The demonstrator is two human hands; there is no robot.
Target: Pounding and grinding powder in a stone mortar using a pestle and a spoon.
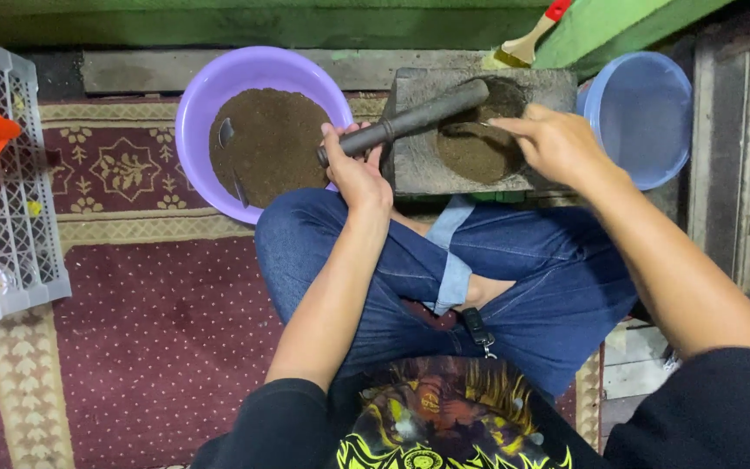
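Stone mortar (418, 161), one pestle (410, 120), two hands, two plastic basins

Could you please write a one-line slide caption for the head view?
Seated cross-legged, left hand grips a pestle in a stone mortar; right hand touches the powder.

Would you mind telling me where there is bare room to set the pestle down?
Free: the red carpet between the white crate and the knee. Crowded: purple bowl, stone mortar and blue bucket sit close together ahead; left hand holds the pestle.
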